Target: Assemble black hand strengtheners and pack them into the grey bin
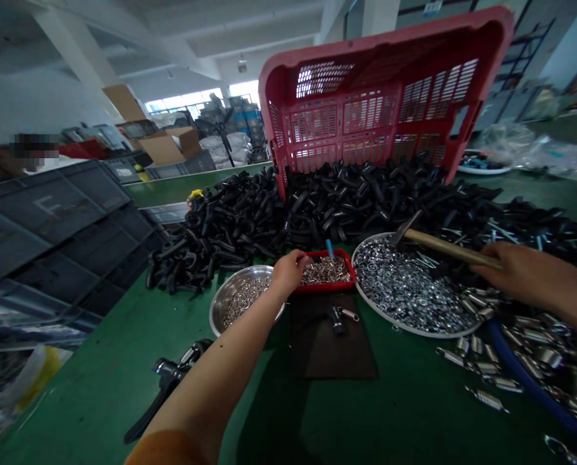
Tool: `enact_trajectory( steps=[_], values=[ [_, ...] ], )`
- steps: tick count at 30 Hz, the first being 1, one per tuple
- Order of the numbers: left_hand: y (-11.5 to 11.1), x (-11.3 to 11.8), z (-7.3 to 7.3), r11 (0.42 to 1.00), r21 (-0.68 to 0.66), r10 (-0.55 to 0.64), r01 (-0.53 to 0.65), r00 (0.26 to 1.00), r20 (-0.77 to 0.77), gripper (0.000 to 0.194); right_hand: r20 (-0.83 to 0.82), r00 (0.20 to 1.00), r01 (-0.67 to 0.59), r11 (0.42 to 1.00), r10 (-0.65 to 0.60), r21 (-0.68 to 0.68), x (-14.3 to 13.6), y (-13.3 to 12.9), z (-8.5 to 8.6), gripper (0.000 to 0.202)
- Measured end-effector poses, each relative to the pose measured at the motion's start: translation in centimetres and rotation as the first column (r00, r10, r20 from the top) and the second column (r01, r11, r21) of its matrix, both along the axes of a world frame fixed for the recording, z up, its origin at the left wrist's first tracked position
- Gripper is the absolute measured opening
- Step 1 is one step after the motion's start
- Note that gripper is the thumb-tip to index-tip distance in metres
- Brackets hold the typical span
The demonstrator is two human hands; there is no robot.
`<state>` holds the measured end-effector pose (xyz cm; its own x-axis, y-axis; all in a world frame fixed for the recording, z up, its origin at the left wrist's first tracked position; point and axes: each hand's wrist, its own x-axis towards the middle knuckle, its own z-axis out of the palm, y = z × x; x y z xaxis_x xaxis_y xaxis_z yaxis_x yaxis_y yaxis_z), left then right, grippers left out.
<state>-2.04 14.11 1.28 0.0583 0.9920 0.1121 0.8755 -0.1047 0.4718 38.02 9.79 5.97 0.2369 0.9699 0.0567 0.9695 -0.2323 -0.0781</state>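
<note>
My left hand (pixel 290 270) is at the left end of a red tray (pixel 323 286) of small metal pins, its fingers pinched together; what they hold, if anything, is too small to make out. My right hand (pixel 523 271) grips the wooden handle of a hammer (pixel 450 247), whose head hangs over the edge of a round tray of metal rings (pixel 404 290). On a dark mat (pixel 334 358) lie a small black part (pixel 337 321) and a spring (pixel 349 314). Left of the red tray is a metal bowl (pixel 217 309) of small parts, partly behind my left forearm.
Black handles (pixel 230 223) are heaped across the back, with a tipped red crate (pixel 344 132) over them. Springs (pixel 486 399) lie at the right beside a blue rim (pixel 525 381). An assembled black piece (pixel 165 387) lies at front left. Grey crates (pixel 60 219) stand at the left.
</note>
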Motion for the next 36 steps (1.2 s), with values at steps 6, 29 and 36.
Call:
enact_trajectory(
  steps=[6, 29, 36],
  values=[
    [-4.3, 0.5, 0.0, 0.975, -0.022, -0.200, 0.220, 0.921, 0.334, 0.022, -0.763, 0.640, 0.197, 0.941, 0.088, 0.274, -6.1, -4.6, -0.1, 0.058],
    [-6.2, 3.9, -0.5, 0.948, -0.084, -0.317, 0.306, 0.929, -0.190, 0.019, -0.899, 0.408, -0.076, 0.987, 0.158, 0.139, -10.0, -10.9, -3.2, 0.033],
    [-7.1, 3.9, -0.9, 0.978, -0.031, -0.207, 0.205, 0.954, -0.218, 0.021, -0.808, 0.554, -0.131, 0.980, 0.199, 0.152, -10.6, -11.4, -3.1, 0.040]
  ],
)
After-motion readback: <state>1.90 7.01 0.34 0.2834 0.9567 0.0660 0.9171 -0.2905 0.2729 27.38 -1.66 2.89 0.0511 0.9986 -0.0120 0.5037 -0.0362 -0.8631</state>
